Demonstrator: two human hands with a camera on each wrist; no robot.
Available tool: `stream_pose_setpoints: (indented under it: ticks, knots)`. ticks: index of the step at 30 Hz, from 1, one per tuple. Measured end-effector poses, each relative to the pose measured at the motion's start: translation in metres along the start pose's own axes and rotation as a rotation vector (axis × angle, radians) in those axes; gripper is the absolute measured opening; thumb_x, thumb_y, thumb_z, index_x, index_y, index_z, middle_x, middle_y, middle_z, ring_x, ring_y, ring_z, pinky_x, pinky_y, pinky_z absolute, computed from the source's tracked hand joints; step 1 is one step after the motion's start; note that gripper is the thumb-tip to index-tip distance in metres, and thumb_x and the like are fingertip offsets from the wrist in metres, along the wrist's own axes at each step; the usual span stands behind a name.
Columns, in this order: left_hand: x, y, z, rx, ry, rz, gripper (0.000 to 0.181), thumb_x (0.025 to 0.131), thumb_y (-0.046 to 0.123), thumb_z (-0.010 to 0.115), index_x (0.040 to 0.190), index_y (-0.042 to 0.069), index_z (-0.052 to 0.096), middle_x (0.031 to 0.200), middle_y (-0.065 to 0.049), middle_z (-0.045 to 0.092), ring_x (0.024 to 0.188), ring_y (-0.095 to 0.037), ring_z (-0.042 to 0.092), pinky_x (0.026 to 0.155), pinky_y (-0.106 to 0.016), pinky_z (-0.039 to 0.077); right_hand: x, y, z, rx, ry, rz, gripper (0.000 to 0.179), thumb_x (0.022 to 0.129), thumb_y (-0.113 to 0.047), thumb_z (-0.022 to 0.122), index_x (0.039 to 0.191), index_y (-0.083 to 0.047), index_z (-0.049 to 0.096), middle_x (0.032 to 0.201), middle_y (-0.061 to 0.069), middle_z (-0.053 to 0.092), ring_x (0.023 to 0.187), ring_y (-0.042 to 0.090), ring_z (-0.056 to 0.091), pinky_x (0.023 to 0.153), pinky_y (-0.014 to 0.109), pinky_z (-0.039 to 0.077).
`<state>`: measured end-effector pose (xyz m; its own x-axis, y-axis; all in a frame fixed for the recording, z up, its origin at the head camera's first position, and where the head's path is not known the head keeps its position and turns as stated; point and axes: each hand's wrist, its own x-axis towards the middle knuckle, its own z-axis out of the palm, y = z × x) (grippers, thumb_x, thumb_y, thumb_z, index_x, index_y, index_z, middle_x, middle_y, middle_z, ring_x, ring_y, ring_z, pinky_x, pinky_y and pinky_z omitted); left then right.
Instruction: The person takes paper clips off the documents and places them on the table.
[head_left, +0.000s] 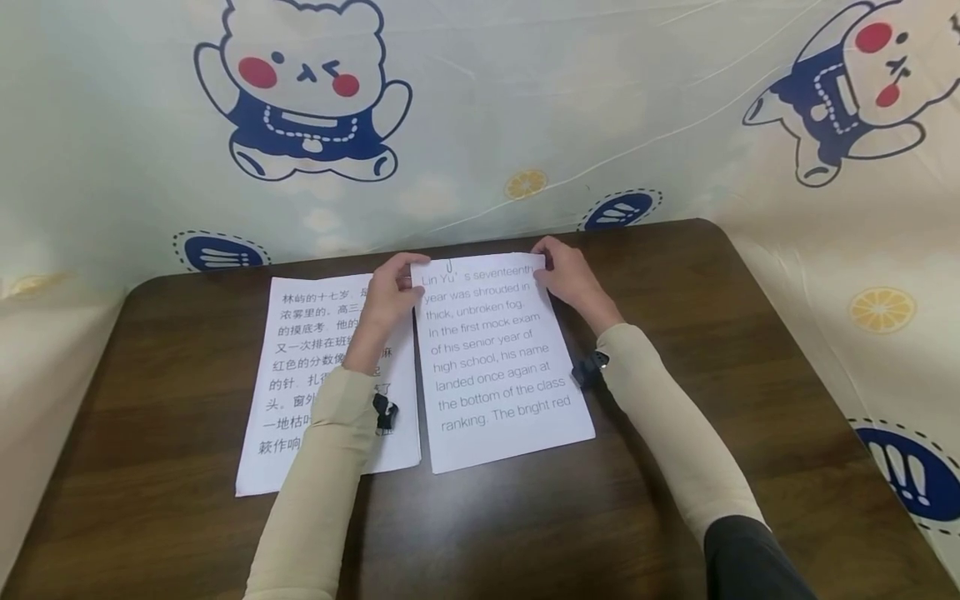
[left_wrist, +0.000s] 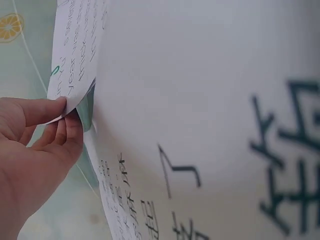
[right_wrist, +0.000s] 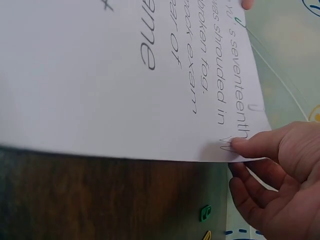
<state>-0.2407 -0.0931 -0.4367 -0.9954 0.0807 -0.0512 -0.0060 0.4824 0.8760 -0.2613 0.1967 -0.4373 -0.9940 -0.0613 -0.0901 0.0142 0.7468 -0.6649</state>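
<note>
“mock exam” on English sheet (head_left: 502,362), “窗外” on Chinese sheet (head_left: 300,354) (partly covered), “!!!” on backdrop (head_left: 480,100)

White sheet (head_left: 495,358), English print, green paper clip (left_wrist: 55,70) at top edge; tilted slightly sideways over counter (head_left: 510,533), both top corners pinched.

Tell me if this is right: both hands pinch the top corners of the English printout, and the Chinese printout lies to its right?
Not quite: the Chinese printout lies to the left of the English printout, as the head view shows. The left hand and right hand do pinch the latter's top corners.
</note>
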Motion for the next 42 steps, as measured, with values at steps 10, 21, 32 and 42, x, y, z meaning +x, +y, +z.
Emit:
stream_pose_setpoints:
  ticks: [10, 21, 32, 42]
  knots:
    - [-0.004, 0.007, -0.003, -0.064, 0.006, -0.013, 0.051, 0.095, -0.004, 0.056, 0.139, 0.02, 0.057, 0.139, -0.013, 0.057, 0.123, -0.03, 0.057, 0.106, -0.043, 0.049, -0.007, 0.002, -0.005, 0.103, 0.033, -0.092, 0.026, 0.1, -0.012, 0.059, 0.126, -0.009, 0.054, 0.136, 0.015, 0.059, 0.124, 0.032, 0.057, 0.114, 0.046, 0.046]
    - [-0.006, 0.008, -0.002, -0.106, 0.046, -0.003, 0.046, 0.096, -0.001, 0.059, 0.135, 0.023, 0.06, 0.135, -0.009, 0.06, 0.115, -0.027, 0.066, 0.101, -0.038, 0.054, -0.009, 0.007, -0.007, 0.16, 0.032, -0.112, 0.027, 0.1, -0.011, 0.059, 0.126, -0.009, 0.054, 0.134, 0.014, 0.06, 0.119, 0.031, 0.058, 0.111, 0.047, 0.049]
    - [-0.007, 0.01, -0.001, -0.17, 0.068, -0.007, 0.046, 0.094, -0.003, 0.062, 0.131, 0.024, 0.064, 0.134, -0.005, 0.061, 0.114, -0.024, 0.067, 0.099, -0.035, 0.055, -0.008, 0.006, -0.01, 0.194, 0.008, -0.163, 0.049, 0.098, -0.022, 0.064, 0.145, -0.02, 0.048, 0.15, 0.007, 0.052, 0.127, 0.026, 0.055, 0.114, 0.046, 0.046]
    - [-0.008, 0.007, -0.002, -0.17, 0.071, 0.006, 0.045, 0.093, -0.003, 0.064, 0.13, 0.024, 0.064, 0.135, -0.004, 0.061, 0.116, -0.024, 0.067, 0.101, -0.036, 0.055, 0.001, 0.0, -0.006, 0.146, 0.033, -0.331, 0.045, 0.096, -0.018, 0.068, 0.14, -0.021, 0.058, 0.146, 0.005, 0.055, 0.135, 0.023, 0.049, 0.119, 0.044, 0.039]
